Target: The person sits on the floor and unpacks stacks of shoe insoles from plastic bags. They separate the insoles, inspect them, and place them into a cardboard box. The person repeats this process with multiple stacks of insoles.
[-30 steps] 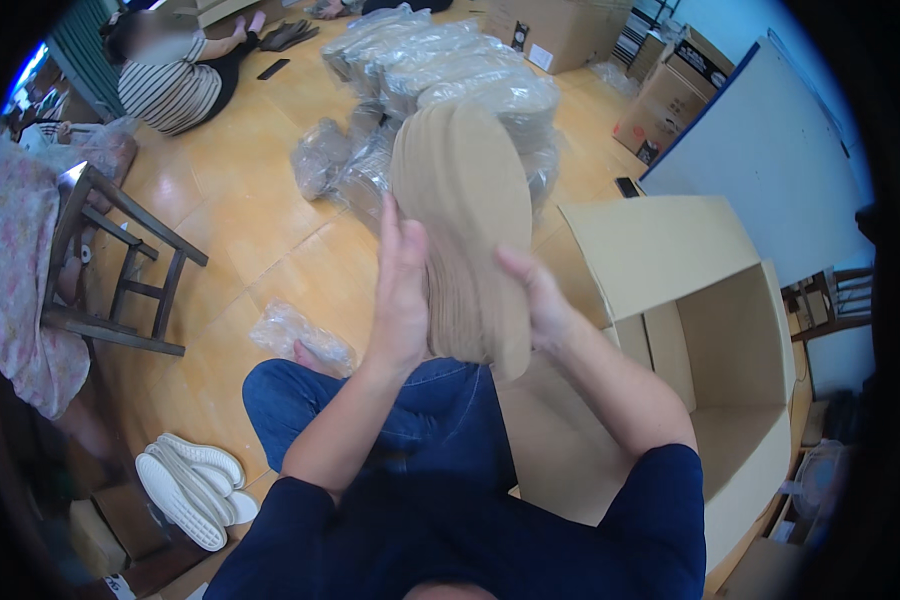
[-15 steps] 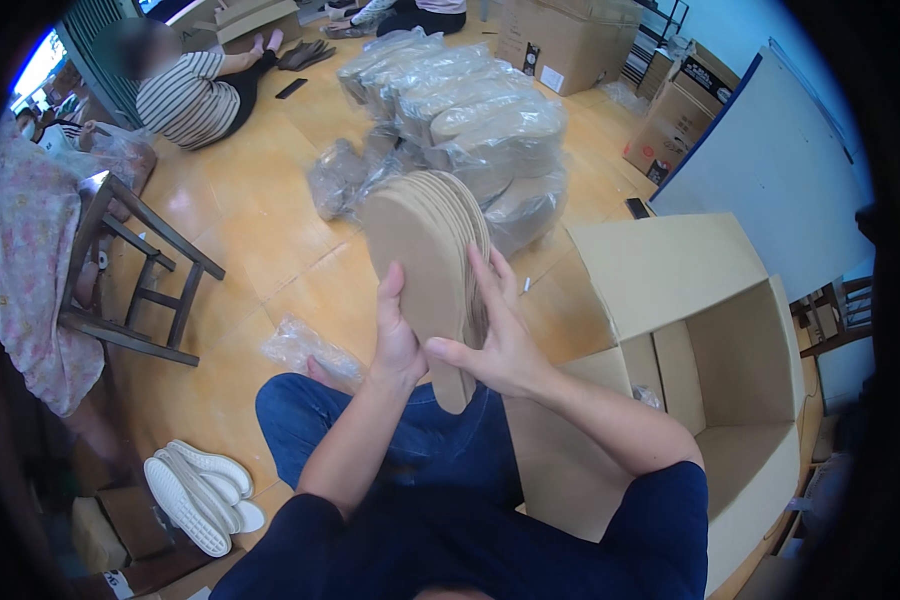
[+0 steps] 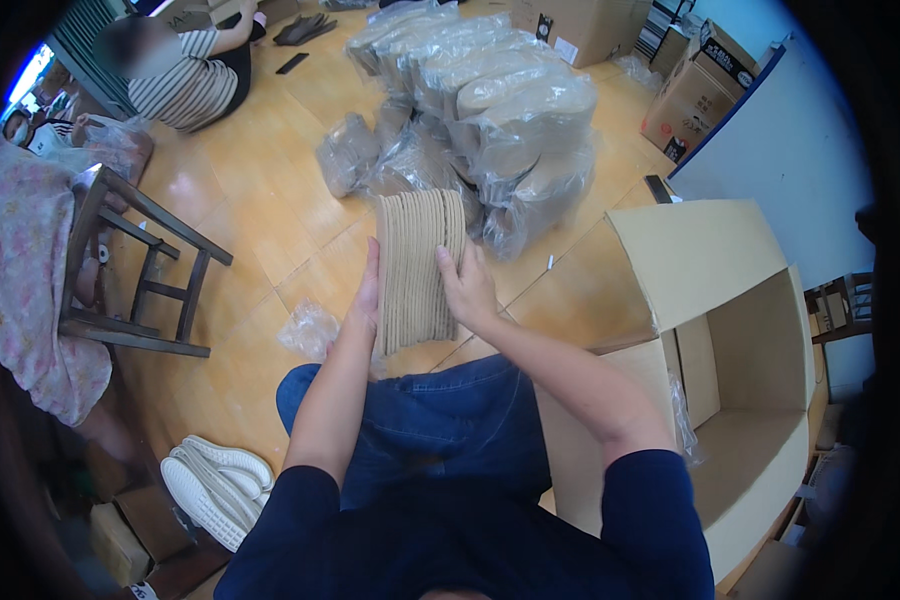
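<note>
A thick stack of beige insoles [image 3: 415, 275] stands edge-up above my lap, its many layered edges facing me. My left hand [image 3: 369, 283] presses flat along the stack's left side, mostly hidden behind it. On the other side my right hand [image 3: 470, 287] grips the stack, thumb lying across the edges near a gap between layers. Beyond the stack, plastic-wrapped bundles of insoles [image 3: 510, 100] are heaped on the floor.
An open cardboard box [image 3: 755, 370] sits at my right. White shoe soles [image 3: 215, 490] lie at my lower left, near a dark wooden stool [image 3: 140, 290] on its side. A crumpled plastic bag [image 3: 308, 330] lies before my knee. A person in stripes [image 3: 185, 85] sits far left.
The stack has turned from showing a broad flat face to showing its layered edges. My hands have shifted to its two sides, and the view has moved slightly.
</note>
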The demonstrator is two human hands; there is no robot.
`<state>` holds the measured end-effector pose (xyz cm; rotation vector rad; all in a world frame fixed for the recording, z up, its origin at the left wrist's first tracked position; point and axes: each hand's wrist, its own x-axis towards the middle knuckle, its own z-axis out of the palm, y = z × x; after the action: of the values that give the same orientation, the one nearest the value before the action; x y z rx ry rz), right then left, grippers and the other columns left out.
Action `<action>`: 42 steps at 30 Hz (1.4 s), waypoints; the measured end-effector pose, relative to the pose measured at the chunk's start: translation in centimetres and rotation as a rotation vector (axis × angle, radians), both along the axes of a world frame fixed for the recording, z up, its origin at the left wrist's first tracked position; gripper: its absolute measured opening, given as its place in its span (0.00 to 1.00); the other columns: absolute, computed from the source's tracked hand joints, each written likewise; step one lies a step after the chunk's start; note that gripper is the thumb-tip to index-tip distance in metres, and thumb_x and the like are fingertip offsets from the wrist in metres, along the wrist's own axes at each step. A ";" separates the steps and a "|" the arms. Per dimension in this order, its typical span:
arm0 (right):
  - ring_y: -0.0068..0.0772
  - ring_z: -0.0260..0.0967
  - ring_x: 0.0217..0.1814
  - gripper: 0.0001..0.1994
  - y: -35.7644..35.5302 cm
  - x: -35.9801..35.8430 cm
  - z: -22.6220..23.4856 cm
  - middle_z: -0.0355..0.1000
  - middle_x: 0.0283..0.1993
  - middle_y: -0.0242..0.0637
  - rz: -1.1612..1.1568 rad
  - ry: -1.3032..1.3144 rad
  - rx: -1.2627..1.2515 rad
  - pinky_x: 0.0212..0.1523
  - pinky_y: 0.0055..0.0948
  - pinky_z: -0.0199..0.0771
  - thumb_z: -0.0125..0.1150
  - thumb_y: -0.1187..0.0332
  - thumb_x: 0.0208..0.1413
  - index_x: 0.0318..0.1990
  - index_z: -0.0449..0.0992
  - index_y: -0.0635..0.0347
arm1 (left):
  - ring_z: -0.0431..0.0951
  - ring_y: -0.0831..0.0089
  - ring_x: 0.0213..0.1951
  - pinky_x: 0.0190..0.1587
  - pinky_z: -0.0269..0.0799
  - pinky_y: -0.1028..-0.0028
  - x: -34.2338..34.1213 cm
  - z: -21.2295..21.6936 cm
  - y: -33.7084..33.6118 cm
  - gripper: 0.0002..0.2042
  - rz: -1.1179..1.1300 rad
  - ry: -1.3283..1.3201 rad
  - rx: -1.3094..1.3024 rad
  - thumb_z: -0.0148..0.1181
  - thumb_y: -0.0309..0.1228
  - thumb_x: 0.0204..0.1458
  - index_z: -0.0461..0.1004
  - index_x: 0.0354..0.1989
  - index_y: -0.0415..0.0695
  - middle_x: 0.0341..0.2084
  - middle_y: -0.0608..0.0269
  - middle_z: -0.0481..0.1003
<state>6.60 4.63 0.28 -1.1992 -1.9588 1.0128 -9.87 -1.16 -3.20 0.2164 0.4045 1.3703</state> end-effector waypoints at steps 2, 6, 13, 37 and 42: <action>0.59 0.65 0.54 0.27 -1.1 -1.0 -3.7 0.66 0.51 0.55 -0.067 0.016 0.038 0.54 0.49 0.64 0.45 0.50 0.64 0.62 0.61 0.61 | 0.65 0.56 0.63 0.64 0.62 0.59 -0.6 -3.3 -0.2 0.44 -0.034 0.038 -0.064 0.38 0.70 0.53 0.57 0.68 0.45 0.64 0.52 0.62; 0.59 0.65 0.54 0.27 -3.0 -0.6 -10.6 0.66 0.52 0.55 -0.155 -0.181 -0.147 0.55 0.48 0.65 0.46 0.51 0.63 0.62 0.61 0.61 | 0.64 0.59 0.64 0.64 0.62 0.59 -0.3 -9.0 -1.8 0.45 -0.095 0.274 -0.325 0.39 0.70 0.53 0.56 0.68 0.44 0.65 0.52 0.60; 0.59 0.65 0.55 0.29 -2.8 1.7 -16.0 0.66 0.53 0.56 -0.185 -0.253 -0.225 0.57 0.47 0.64 0.47 0.51 0.63 0.64 0.59 0.61 | 0.72 0.61 0.56 0.57 0.69 0.65 0.0 -16.1 -0.4 0.36 -0.211 0.130 -0.531 0.49 0.61 0.57 0.66 0.62 0.41 0.57 0.50 0.71; 0.55 0.64 0.59 0.34 -1.8 1.4 -17.5 0.64 0.55 0.55 -0.120 -0.186 -0.440 0.60 0.43 0.62 0.51 0.48 0.61 0.71 0.54 0.50 | 0.60 0.47 0.63 0.65 0.57 0.59 3.7 -11.4 -1.8 0.62 0.029 1.754 -0.453 0.75 0.56 0.33 0.42 0.70 0.33 0.60 0.35 0.60; 0.55 0.63 0.60 0.33 -1.7 1.4 -18.0 0.64 0.56 0.56 -0.102 -0.194 -0.438 0.60 0.43 0.62 0.49 0.48 0.62 0.71 0.53 0.51 | 0.62 0.46 0.62 0.64 0.59 0.59 3.8 -11.7 -2.2 0.62 -0.015 1.844 -0.397 0.76 0.52 0.33 0.39 0.70 0.37 0.59 0.35 0.60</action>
<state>8.04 2.90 -17.67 -1.6723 -1.8476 1.3594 -6.11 -3.40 -14.89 1.1265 2.1304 0.6679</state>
